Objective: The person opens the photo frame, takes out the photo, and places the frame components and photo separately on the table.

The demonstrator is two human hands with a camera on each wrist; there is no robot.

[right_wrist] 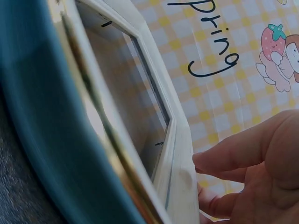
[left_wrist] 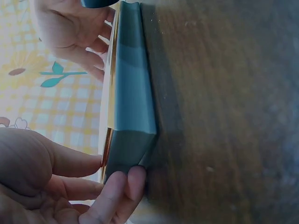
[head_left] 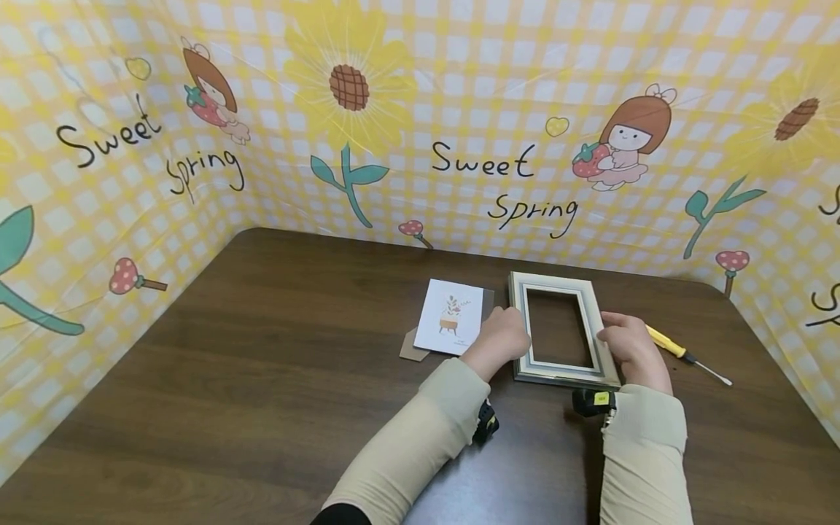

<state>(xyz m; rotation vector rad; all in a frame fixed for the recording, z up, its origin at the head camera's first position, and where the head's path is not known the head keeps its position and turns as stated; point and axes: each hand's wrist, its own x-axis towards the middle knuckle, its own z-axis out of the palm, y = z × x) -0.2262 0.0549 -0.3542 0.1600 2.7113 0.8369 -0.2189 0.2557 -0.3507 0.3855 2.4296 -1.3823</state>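
A white picture frame with a thin inner line lies on the dark table, its opening showing dark brown. At its left side my left hand grips the frame; in the left wrist view the thumb is at the upper edge and fingertips press the blue-grey side of the frame. My right hand holds the opposite side, thumb and fingers at the outer edge in the right wrist view. Left of the frame lies a white card printed with a potted plant, partly covered by my left hand.
Under the card stick out a brown board piece and a greyish sheet. Right of my right hand lies a yellow-handled screwdriver. A checked cloth hangs behind the table.
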